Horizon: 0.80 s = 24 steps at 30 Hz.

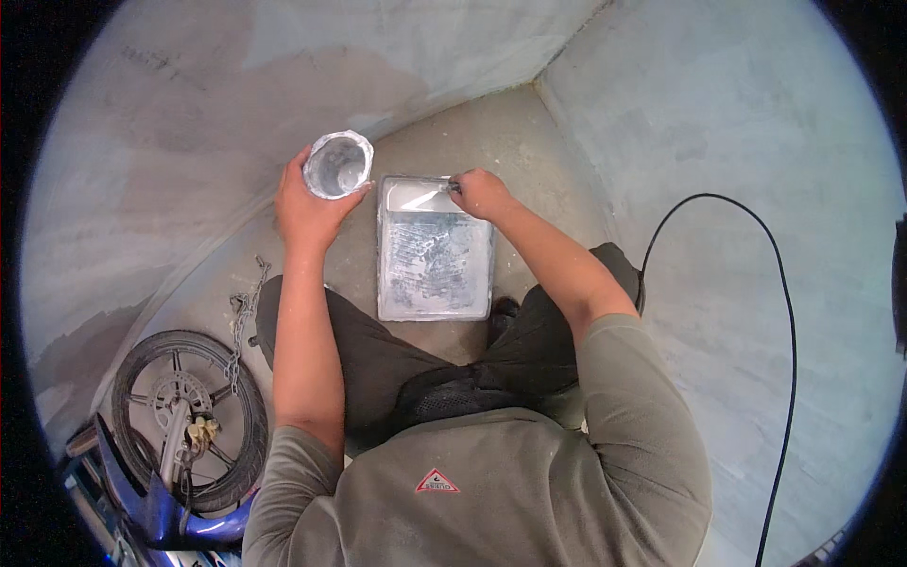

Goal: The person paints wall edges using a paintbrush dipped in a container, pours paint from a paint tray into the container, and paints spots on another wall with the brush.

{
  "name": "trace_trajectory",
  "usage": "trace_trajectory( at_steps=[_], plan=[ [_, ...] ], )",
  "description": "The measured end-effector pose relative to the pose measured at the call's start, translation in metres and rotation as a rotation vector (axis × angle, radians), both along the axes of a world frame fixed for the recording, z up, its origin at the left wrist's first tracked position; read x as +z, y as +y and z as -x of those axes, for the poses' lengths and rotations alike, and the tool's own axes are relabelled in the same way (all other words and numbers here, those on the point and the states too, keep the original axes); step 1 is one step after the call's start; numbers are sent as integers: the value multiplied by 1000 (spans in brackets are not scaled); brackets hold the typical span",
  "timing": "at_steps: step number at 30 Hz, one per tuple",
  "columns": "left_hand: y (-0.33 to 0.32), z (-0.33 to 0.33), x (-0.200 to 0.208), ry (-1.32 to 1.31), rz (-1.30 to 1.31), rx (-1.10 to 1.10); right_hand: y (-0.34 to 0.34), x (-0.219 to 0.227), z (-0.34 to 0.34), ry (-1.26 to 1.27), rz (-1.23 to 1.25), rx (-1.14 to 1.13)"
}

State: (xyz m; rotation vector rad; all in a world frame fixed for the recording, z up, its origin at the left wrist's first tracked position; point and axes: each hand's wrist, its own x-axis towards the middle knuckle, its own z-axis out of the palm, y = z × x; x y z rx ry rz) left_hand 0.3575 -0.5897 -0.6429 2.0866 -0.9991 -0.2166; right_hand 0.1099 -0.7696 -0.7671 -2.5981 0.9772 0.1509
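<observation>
One cup [333, 176], mouth up, is clamped in the left hand [310, 210]; the paint-roller tray [439, 269] lies lengthwise forward; the right hand's grip [483, 195] is unclear.

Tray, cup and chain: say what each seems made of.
The tray: probably plastic, matte, with moulded-looking rounded corners under white smears.
The cup: perhaps plastic; a white-crusted rim and grey smears hide its finish.
The chain: likely metal, dull grey, by its links.

White-rimmed cup [338, 168], grey inside; tray [435, 316] streaked white and grey; black cable [794, 364]; motorbike bodywork [168, 518], dimly seen, looks blue.
</observation>
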Motion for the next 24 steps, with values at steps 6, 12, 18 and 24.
trace_trajectory(
  at_steps=[6, 12, 18, 24],
  plan=[
    [-9, -8, -22, 66, -17, -29, -10, 6, -3, -180, -101, -257],
    [-15, -13, -37, 60, -63, -68, -8, 3, 4, -164, -47, -329],
    [-20, -16, -45, -12, -170, -4, 7, -23, 2, -66, 116, -347],
    [-22, -17, -49, 74, -130, -23, 34, -28, -33, -219, -21, -356]
  ],
)
